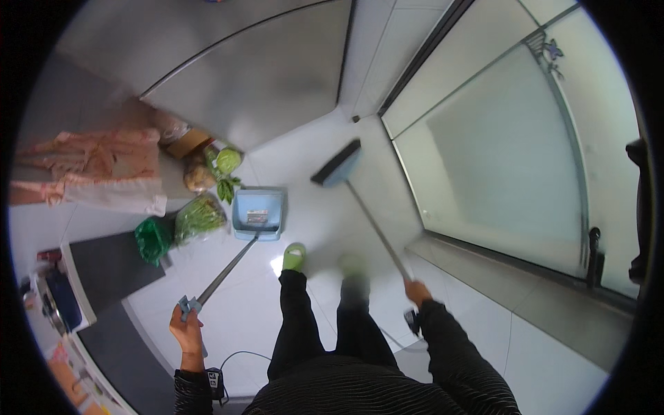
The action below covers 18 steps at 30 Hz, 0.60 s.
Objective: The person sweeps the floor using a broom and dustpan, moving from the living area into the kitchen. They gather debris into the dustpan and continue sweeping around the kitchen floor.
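Observation:
My left hand [187, 332] grips the upper end of a long-handled dustpan [258, 202], close to a light-blue plastic clip [190, 307] on the pole. The dustpan's blue pan rests on the white tiled floor, left of my feet, and bears a label with writing. In my right hand [418, 292] is the handle of a broom [340, 165]. Its blue head with dark bristles is ahead and to the right of the pan, apart from it; whether the bristles touch the floor I cannot tell.
Left of the dustpan sit a green cabbage [228, 161], bagged leafy greens [200, 218] and a green-bagged bin [153, 239]. A pinkish apron [109, 166] hangs nearby. A stainless-steel cabinet [270, 78] stands ahead, frosted glass panels [503, 155] to the right. My green slippers [294, 257] are between the tools.

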Each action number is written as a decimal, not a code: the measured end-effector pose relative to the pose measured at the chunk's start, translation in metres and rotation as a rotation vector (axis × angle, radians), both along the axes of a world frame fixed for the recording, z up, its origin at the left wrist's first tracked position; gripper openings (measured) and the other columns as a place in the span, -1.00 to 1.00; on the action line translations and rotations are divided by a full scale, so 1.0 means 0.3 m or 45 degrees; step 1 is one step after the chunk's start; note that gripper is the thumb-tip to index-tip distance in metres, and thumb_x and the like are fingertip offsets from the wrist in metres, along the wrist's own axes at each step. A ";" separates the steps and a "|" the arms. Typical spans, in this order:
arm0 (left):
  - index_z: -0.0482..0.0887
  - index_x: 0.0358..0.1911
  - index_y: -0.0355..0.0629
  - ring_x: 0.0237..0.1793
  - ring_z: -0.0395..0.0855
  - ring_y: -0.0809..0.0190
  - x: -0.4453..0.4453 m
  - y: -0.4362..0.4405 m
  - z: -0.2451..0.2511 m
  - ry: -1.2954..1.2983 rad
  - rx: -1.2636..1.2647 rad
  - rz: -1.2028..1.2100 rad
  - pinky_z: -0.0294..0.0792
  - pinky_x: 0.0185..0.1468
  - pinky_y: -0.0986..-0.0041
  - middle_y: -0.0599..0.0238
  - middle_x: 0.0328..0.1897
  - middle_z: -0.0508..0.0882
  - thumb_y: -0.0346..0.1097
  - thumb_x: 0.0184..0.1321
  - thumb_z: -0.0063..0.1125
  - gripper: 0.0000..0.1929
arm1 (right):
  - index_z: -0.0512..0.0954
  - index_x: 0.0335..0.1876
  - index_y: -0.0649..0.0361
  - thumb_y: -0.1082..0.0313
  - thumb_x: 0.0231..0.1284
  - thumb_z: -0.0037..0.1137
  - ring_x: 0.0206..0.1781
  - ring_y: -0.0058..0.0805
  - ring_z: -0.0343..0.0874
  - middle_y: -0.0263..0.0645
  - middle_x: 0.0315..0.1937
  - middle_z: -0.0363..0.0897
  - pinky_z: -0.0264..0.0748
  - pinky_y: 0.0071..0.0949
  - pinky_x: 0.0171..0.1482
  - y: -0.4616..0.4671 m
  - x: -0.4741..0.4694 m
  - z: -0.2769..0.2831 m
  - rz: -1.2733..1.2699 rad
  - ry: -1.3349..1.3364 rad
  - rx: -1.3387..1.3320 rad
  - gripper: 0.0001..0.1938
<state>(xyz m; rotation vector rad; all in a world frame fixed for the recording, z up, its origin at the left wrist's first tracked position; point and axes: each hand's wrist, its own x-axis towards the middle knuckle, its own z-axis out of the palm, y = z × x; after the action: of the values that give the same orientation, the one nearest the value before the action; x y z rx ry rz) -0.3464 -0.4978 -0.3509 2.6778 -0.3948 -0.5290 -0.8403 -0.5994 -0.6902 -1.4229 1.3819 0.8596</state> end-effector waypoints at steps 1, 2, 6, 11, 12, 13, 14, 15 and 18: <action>0.50 -0.28 -0.39 -0.77 0.31 0.47 0.048 -0.014 -0.015 0.007 -0.006 -0.048 0.21 -0.68 0.63 0.37 -0.71 0.45 -0.46 -0.04 -0.08 -0.77 | 0.48 -0.31 0.39 -0.09 0.16 -0.38 -0.12 0.09 0.42 0.20 -0.26 0.45 0.32 -0.12 -0.04 0.066 -0.051 0.107 -0.084 0.130 0.163 -0.42; 0.50 -0.23 -0.39 -0.75 0.34 0.46 0.094 -0.013 -0.025 0.052 -0.044 -0.089 0.23 -0.66 0.61 0.34 -0.67 0.47 -0.48 -0.05 -0.07 -0.74 | 0.48 -0.33 0.38 -0.09 0.16 -0.39 -0.13 0.09 0.42 0.20 -0.28 0.45 0.32 -0.12 -0.05 0.136 -0.051 0.205 -0.027 0.195 0.218 -0.43; 0.49 -0.23 -0.42 -0.73 0.38 0.42 0.247 0.002 -0.021 0.144 0.048 -0.128 0.24 -0.67 0.57 0.27 -0.65 0.48 -0.50 -0.07 -0.03 -0.74 | 0.47 -0.39 0.39 -0.08 0.16 -0.31 -0.17 0.13 0.42 0.20 -0.33 0.46 0.33 -0.07 -0.11 0.216 0.010 0.513 -0.273 0.274 0.075 -0.45; 0.50 -0.27 -0.39 -0.76 0.41 0.39 0.409 -0.020 -0.061 0.151 0.048 -0.303 0.26 -0.70 0.56 0.21 -0.63 0.51 -0.52 -0.11 -0.01 -0.75 | 0.45 -0.45 0.33 -0.06 0.20 -0.41 -0.30 0.12 0.46 0.12 -0.44 0.49 0.39 -0.06 -0.23 0.070 0.277 0.372 -0.088 0.162 -0.197 -0.46; 0.50 -0.27 -0.39 -0.76 0.41 0.39 0.401 -0.003 -0.053 0.187 0.108 -0.307 0.27 -0.70 0.56 0.21 -0.62 0.52 -0.52 -0.11 -0.02 -0.75 | 0.44 -0.43 0.30 -0.02 0.22 -0.43 -0.36 0.07 0.48 0.08 -0.48 0.49 0.40 -0.06 -0.31 0.015 0.296 0.313 0.182 0.074 -0.242 -0.50; 0.50 -0.28 -0.38 -0.76 0.42 0.38 0.416 -0.003 -0.066 0.202 0.155 -0.283 0.27 -0.70 0.56 0.21 -0.62 0.52 -0.53 -0.11 -0.03 -0.76 | 0.43 -0.45 0.26 0.04 0.24 -0.44 -0.42 0.03 0.48 0.06 -0.52 0.49 0.40 -0.07 -0.36 -0.045 0.353 0.209 0.153 0.089 -0.376 -0.55; 0.49 -0.27 -0.39 -0.76 0.42 0.38 0.415 -0.014 -0.064 0.202 0.142 -0.338 0.27 -0.70 0.55 0.20 -0.61 0.52 -0.53 -0.11 -0.04 -0.75 | 0.44 -0.51 0.27 0.04 0.23 -0.42 -0.43 0.04 0.48 0.07 -0.54 0.48 0.39 -0.05 -0.36 -0.130 0.392 0.115 0.182 -0.116 -0.479 -0.53; 0.48 -0.26 -0.39 -0.76 0.42 0.38 0.419 -0.002 -0.059 0.196 0.140 -0.369 0.28 -0.71 0.55 0.20 -0.60 0.52 -0.53 -0.11 -0.05 -0.74 | 0.47 -0.48 0.33 0.00 0.21 -0.39 -0.34 0.08 0.47 0.12 -0.48 0.48 0.39 -0.06 -0.28 -0.145 0.415 0.058 0.051 -0.173 -0.530 -0.49; 0.46 -0.24 -0.39 -0.75 0.43 0.37 0.420 -0.004 -0.041 0.172 0.187 -0.393 0.28 -0.72 0.54 0.17 -0.56 0.53 -0.53 -0.11 -0.06 -0.72 | 0.48 -0.32 0.41 -0.04 0.19 -0.40 -0.18 0.10 0.45 0.19 -0.32 0.47 0.37 -0.12 -0.12 -0.074 0.391 0.010 -0.252 0.068 -0.254 -0.45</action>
<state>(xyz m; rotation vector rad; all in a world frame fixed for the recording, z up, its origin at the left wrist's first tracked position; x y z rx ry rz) -0.2204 -0.4990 -0.3632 2.7129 -0.7625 -0.8543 -0.7230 -0.6216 -0.6872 -1.3905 1.6560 0.6498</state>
